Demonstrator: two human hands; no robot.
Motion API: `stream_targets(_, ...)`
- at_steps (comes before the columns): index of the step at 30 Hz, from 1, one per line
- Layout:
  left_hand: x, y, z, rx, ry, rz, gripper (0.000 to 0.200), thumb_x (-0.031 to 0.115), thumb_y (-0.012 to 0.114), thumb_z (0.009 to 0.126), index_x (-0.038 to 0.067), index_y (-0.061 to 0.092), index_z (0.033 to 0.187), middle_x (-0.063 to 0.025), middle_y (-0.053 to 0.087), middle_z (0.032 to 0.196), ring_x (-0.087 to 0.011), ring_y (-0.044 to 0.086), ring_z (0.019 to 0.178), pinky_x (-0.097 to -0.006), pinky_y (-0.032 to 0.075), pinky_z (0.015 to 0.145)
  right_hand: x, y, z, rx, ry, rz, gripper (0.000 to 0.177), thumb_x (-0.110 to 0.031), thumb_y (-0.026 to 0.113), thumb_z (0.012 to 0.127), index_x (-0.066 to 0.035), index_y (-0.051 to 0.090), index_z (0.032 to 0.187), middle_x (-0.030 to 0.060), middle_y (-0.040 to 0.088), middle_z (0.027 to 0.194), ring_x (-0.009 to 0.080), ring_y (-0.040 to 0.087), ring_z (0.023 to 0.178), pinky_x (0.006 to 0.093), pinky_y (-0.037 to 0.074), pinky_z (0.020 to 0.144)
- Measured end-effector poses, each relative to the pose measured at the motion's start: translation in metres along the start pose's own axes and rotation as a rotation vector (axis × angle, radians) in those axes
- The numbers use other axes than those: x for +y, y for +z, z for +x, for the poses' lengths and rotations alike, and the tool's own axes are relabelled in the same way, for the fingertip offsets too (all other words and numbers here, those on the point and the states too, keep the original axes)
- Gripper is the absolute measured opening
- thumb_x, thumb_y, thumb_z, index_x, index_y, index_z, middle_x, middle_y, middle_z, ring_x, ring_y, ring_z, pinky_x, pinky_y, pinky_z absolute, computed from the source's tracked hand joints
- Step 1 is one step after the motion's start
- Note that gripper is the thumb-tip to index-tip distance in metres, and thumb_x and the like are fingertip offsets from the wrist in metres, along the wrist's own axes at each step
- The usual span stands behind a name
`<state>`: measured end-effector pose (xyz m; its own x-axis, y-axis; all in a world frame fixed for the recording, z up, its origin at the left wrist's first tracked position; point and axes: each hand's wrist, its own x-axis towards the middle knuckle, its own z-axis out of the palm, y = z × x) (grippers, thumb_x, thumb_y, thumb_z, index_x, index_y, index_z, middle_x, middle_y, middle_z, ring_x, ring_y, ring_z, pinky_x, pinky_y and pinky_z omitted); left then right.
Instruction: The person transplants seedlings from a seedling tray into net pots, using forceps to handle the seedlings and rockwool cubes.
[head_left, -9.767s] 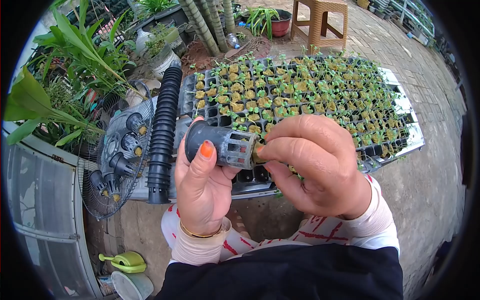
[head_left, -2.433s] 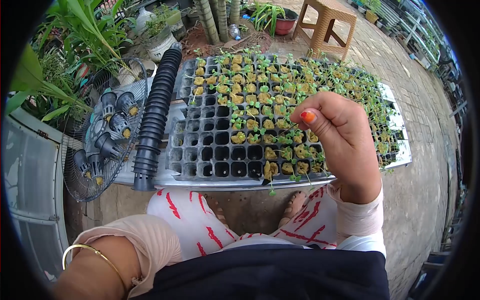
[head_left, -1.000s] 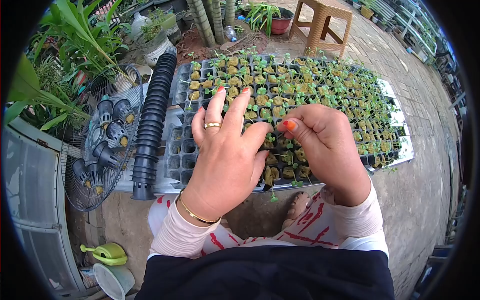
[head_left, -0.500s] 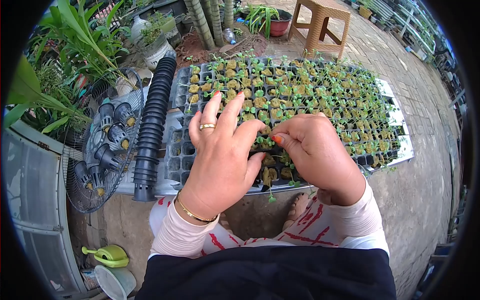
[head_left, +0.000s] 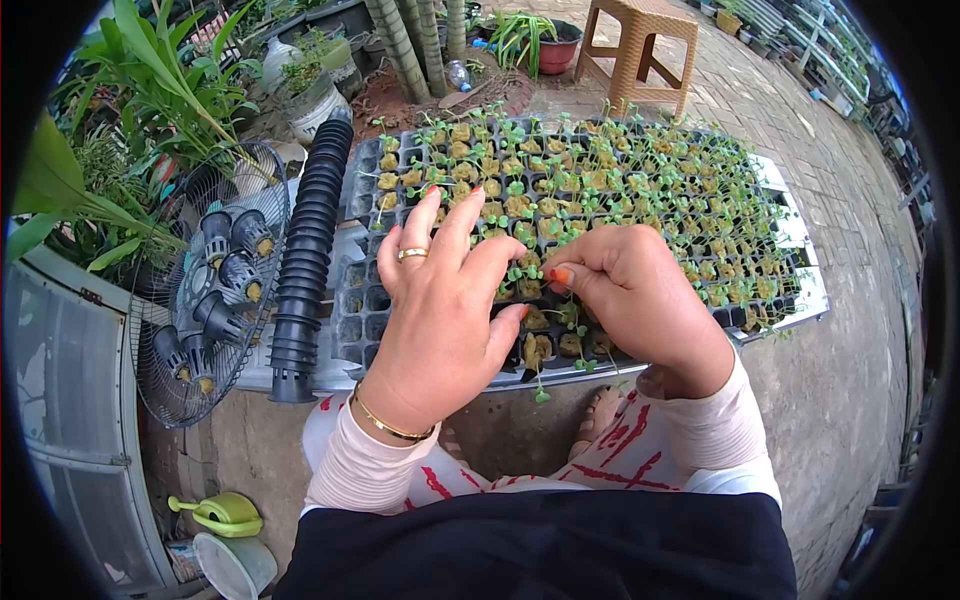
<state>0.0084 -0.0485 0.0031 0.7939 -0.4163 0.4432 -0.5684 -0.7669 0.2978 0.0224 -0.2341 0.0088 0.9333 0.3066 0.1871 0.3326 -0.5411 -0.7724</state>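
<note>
A black seedling tray [head_left: 352, 326] holds many small green sprouts, each in a brownish plug. Over its left front part my left hand [head_left: 437, 290] lies with fingers spread, fingertips resting among the cells. My right hand [head_left: 632, 293] is closed in a pinch low over the front middle cells, beside my left thumb. What lies between its thumb and forefinger is too small to make out. A plug with a drooping sprout [head_left: 538, 350] sits in a front cell just below my left thumb.
Left of the tray stands a long stack of black net cups [head_left: 305, 240]. A wire basket [head_left: 150, 370] beside it holds several net cups with plugs. Behind are a brown stool [head_left: 640, 50] and a red pot [head_left: 562, 50]. A green watering can [head_left: 225, 512] is at lower left.
Both hands stay in nearly the same place over the tray. The fingers of my right hand have shifted very slightly in their pinch.
</note>
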Motion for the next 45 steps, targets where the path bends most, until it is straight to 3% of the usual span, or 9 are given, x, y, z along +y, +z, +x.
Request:
stream_targets(17, -0.001, 0.001, -0.001, 0.001, 0.001, 0.002, 0.043, 0.01, 0.075, 0.067, 0.009, 0.057, 0.106, -0.0208, 0.04, 0.133, -0.0413, 0.03, 0.127, -0.056, 0.02, 0.102, -0.005, -0.008, -0.004, 0.002, 0.051, 0.095, 0.011, -0.001, 0.06, 0.081, 0.004, 0.068, 0.087, 0.0126, 0.066, 0.075, 0.0199, 0.062, 0.07, 0.0307, 0.048, 0.066)
stream_targets(23, 0.0, 0.001, 0.0, 0.0, -0.025, -0.018, 0.053, 0.01, 0.075, 0.067, 0.007, 0.053, 0.114, -0.0209, 0.04, 0.133, -0.0414, 0.028, 0.128, -0.0541, 0.018, 0.103, -0.006, -0.011, -0.007, 0.028, 0.015, 0.098, 0.011, 0.0, 0.06, 0.081, 0.004, 0.068, 0.087, 0.0133, 0.066, 0.076, 0.0204, 0.063, 0.07, 0.0309, 0.049, 0.066)
stream_targets(26, 0.001, 0.001, 0.001, 0.07, -0.063, -0.089, 0.057, 0.013, 0.075, 0.065, 0.013, 0.053, 0.117, -0.0193, 0.04, 0.137, -0.0392, 0.029, 0.131, -0.05, 0.018, 0.105, -0.004, -0.009, -0.008, 0.059, -0.044, 0.059, 0.011, 0.0, 0.06, 0.08, 0.004, 0.068, 0.087, 0.0137, 0.066, 0.076, 0.0215, 0.063, 0.07, 0.0315, 0.049, 0.066)
stream_targets(29, 0.002, 0.001, 0.001, 0.155, -0.037, -0.16, 0.051, 0.012, 0.076, 0.064, 0.012, 0.056, 0.111, -0.0206, 0.039, 0.138, -0.0406, 0.028, 0.132, -0.0493, 0.019, 0.105, -0.006, -0.009, -0.009, 0.075, -0.065, 0.042, 0.01, 0.0, 0.062, 0.08, 0.003, 0.068, 0.087, 0.0143, 0.065, 0.075, 0.0228, 0.063, 0.069, 0.032, 0.049, 0.065)
stream_targets(34, 0.015, -0.001, -0.002, 0.125, 0.022, 0.141, 0.016, 0.01, 0.075, 0.064, 0.008, 0.067, 0.078, -0.0217, 0.037, 0.141, -0.0447, 0.025, 0.132, -0.0535, 0.019, 0.103, -0.004, -0.008, -0.009, 0.074, -0.068, 0.027, 0.01, 0.0, 0.062, 0.079, 0.003, 0.068, 0.087, 0.0153, 0.065, 0.074, 0.0249, 0.063, 0.069, 0.0326, 0.048, 0.065)
stream_targets(37, 0.017, 0.01, -0.002, 0.173, 0.006, 0.205, 0.01, 0.009, 0.075, 0.064, 0.007, 0.068, 0.071, -0.0222, 0.037, 0.141, -0.0443, 0.026, 0.132, -0.0548, 0.019, 0.102, -0.002, -0.006, -0.01, 0.07, -0.09, -0.008, 0.01, 0.0, 0.062, 0.079, 0.002, 0.068, 0.087, 0.0156, 0.065, 0.074, 0.0264, 0.063, 0.069, 0.033, 0.048, 0.064)
stream_targets(39, 0.017, 0.012, -0.002, 0.167, 0.011, 0.221, 0.01, 0.009, 0.074, 0.064, 0.007, 0.068, 0.072, -0.0225, 0.037, 0.141, -0.0442, 0.026, 0.131, -0.0545, 0.019, 0.102, -0.002, -0.005, -0.009, 0.103, -0.111, 0.068, 0.009, -0.001, 0.06, 0.078, 0.006, 0.065, 0.078, 0.022, 0.062, 0.073, 0.0377, 0.061, 0.068, 0.0393, 0.049, 0.062)
stream_targets(42, 0.016, 0.014, 0.0, 0.159, 0.025, 0.234, 0.01, 0.008, 0.073, 0.064, 0.006, 0.068, 0.072, -0.0227, 0.039, 0.139, -0.0439, 0.028, 0.131, -0.054, 0.019, 0.102, -0.003, -0.007, -0.01, 0.071, -0.097, 0.017, 0.01, -0.002, 0.062, 0.079, 0.002, 0.068, 0.086, 0.0159, 0.064, 0.074, 0.0274, 0.063, 0.068, 0.0337, 0.048, 0.064)
stream_targets(45, 0.014, 0.018, 0.001, 0.162, 0.035, 0.221, 0.009, 0.007, 0.072, 0.064, 0.006, 0.067, 0.071, -0.0224, 0.041, 0.139, -0.0433, 0.029, 0.13, -0.0533, 0.02, 0.102, -0.001, -0.007, -0.01, 0.082, -0.11, 0.009, 0.01, -0.002, 0.062, 0.079, 0.002, 0.068, 0.086, 0.0159, 0.064, 0.074, 0.0275, 0.063, 0.068, 0.0337, 0.048, 0.064)
